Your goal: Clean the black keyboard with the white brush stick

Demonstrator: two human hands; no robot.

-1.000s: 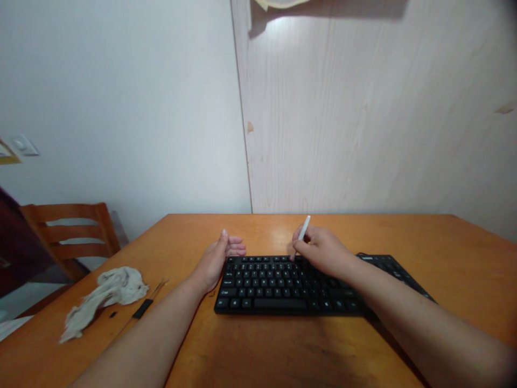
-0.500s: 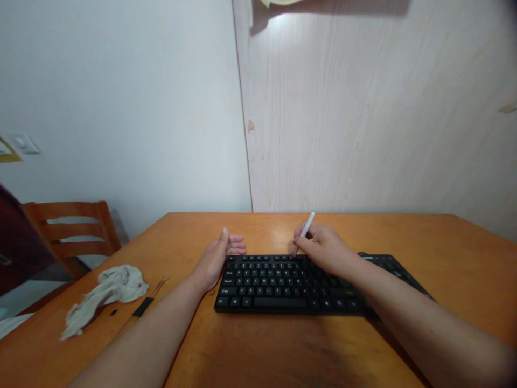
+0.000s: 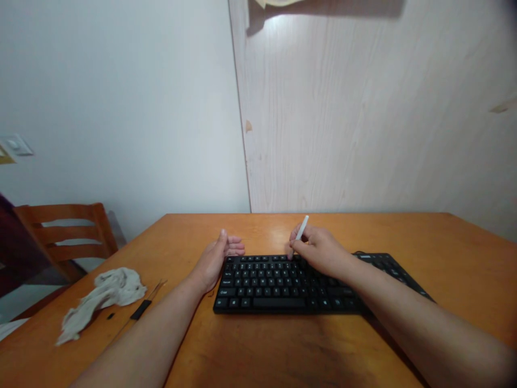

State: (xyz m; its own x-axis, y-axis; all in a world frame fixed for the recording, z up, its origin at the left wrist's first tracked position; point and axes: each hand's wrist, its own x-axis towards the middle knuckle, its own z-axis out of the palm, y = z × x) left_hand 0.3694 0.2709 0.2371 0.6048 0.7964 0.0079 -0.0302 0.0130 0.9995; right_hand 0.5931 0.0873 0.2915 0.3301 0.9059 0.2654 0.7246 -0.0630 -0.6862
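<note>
A black keyboard (image 3: 278, 303) lies flat on the table in front of me. My left hand (image 3: 216, 258) rests at its left end, thumb up and fingers stretched out, holding nothing. Above the top rows of keys, my right hand (image 3: 319, 248) pinches a slim white pen-like stick (image 3: 301, 228), tilted with its upper end to the right. The stick's lower end is down at the top key row; its tip is partly hidden by the fingers, so I cannot tell its kind. My right forearm covers part of the keyboard's right side.
On the wooden table (image 3: 250, 350), a crumpled pale cloth (image 3: 115, 291) lies at the left. Beside it are a thin tool with a black handle (image 3: 141, 310) and a small black piece (image 3: 110, 316). A wooden chair (image 3: 67, 233) stands past the left edge; a wall rises behind.
My right hand and the white stick have shifted slightly left along the top key row. The left hand stays at the keyboard's end. The view has turned a little.
</note>
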